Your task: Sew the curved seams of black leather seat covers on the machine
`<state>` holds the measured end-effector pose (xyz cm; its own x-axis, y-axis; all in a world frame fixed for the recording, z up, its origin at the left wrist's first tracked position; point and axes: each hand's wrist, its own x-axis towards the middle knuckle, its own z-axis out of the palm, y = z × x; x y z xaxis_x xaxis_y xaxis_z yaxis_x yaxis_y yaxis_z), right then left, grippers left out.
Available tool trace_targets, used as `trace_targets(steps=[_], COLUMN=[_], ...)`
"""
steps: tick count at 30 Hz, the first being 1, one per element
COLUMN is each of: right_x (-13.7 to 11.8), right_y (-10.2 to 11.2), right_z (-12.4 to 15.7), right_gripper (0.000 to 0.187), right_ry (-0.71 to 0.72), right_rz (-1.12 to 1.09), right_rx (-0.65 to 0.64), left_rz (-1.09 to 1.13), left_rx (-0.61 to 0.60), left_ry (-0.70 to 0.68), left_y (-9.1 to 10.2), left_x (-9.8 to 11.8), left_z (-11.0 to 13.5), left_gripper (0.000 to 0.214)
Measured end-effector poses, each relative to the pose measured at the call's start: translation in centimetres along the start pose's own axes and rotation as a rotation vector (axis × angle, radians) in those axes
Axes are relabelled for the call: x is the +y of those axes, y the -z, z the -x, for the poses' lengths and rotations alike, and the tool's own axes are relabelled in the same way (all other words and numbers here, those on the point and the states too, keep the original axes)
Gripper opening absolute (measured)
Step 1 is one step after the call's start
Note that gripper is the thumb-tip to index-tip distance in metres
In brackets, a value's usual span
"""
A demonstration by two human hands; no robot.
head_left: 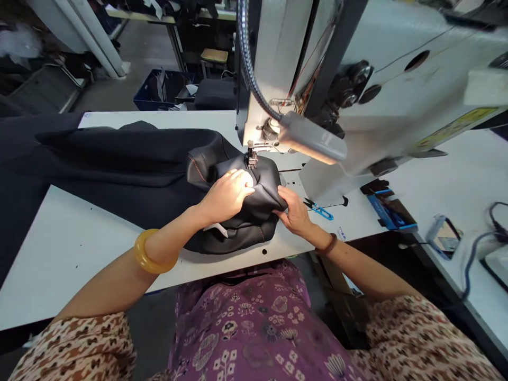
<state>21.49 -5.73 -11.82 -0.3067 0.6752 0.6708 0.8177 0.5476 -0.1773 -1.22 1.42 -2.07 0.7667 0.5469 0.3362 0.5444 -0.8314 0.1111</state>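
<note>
A black leather-like cover [234, 241] with reddish stitching lies bunched on the white sewing table, its long part stretching off to the left. Its upper fold passes under the presser foot [251, 159] of the sewing machine [273, 58]. My left hand [228, 194] is closed on the material just in front of the foot, fingers bent and pressed together. At the right edge of the bundle, my right hand [292, 209] pinches the cover between thumb and fingers. A white strip [216, 229] shows in the folds below my left wrist.
Blue thread snips [319, 209] lie right of my right hand. A lit lamp [313, 138] hangs low beside the needle area. Farther right are a blue box [391, 209] and a small device [442, 235]. Behind the table stands a dark blue bin [154, 90].
</note>
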Motion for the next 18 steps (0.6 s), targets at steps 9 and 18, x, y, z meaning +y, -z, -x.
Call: trace_targets(steps=[9,18], right_x=[-1.3,-1.0], right_y=[4.0,3.5], right_z=[-9.2,-10.6], right_gripper=[0.061,0.027], right_ry=[0.255,0.581], right_rz=[0.023,0.316], right_rx=[-0.309,-0.265], left_rz=[-0.085,-0.213], left_rx=[-0.105,-0.213], left_ry=[-0.173,-0.338], left_y=[1.3,1.2], left_x=[-1.0,-1.7], left_z=[-0.8,0.2], left_gripper=[0.026,0.029])
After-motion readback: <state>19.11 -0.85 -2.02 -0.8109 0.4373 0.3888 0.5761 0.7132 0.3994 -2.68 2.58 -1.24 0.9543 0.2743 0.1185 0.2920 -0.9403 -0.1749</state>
